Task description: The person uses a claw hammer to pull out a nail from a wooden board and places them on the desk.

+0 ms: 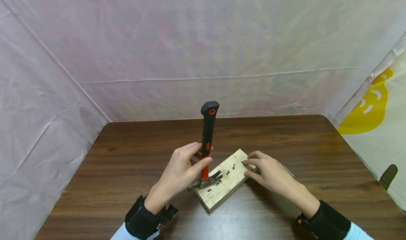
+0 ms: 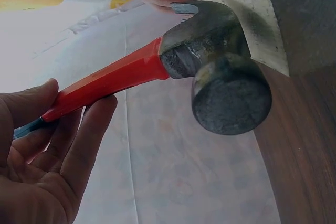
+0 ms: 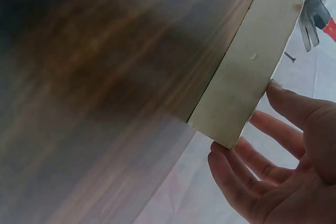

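Observation:
My left hand (image 1: 185, 166) pinches a claw hammer (image 1: 209, 134) between thumb and fingers, low on the red part of its handle. Its black grip points up, and the steel head overlaps the near left end of a pale wooden block (image 1: 219, 196). Several small dark nails stand along the top of this block; one nail (image 3: 290, 57) sticks up in the right wrist view. At the block's far right end rests my right hand (image 1: 269, 171), thumb (image 3: 286, 98) on the top edge and fingers loosely bent about the end corner. Its index fingertip lies beside a dark nail spot.
The block lies at a slant on a brown wood-grain table (image 1: 142, 141). A thin light-coloured thing (image 1: 288, 170) shows just behind my right hand. White sheeting (image 1: 190, 49) hangs behind and left of the table, with a yellow-printed sheet (image 1: 368, 113) on the right.

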Available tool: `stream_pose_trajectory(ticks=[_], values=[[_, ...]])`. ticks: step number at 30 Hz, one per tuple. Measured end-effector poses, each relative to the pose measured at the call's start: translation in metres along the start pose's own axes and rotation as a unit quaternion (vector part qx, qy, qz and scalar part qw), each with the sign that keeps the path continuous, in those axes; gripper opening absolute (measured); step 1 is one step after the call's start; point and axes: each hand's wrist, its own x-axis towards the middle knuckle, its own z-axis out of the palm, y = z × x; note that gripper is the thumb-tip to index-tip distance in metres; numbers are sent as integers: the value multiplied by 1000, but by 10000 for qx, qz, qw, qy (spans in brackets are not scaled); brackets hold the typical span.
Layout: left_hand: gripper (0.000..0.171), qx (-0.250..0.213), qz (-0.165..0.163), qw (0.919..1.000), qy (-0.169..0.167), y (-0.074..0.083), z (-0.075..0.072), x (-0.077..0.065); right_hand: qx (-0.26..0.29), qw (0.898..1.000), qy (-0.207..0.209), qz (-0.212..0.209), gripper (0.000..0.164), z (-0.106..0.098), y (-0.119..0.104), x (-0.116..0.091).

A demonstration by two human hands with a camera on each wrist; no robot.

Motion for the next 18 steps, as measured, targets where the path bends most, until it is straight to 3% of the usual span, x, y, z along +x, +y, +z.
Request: stream_pose_trajectory(ticks=[18], values=[[24,194,-111,9994,-245,3,-1,-2,-139,9997,80,-177,34,7,-13,-1]])
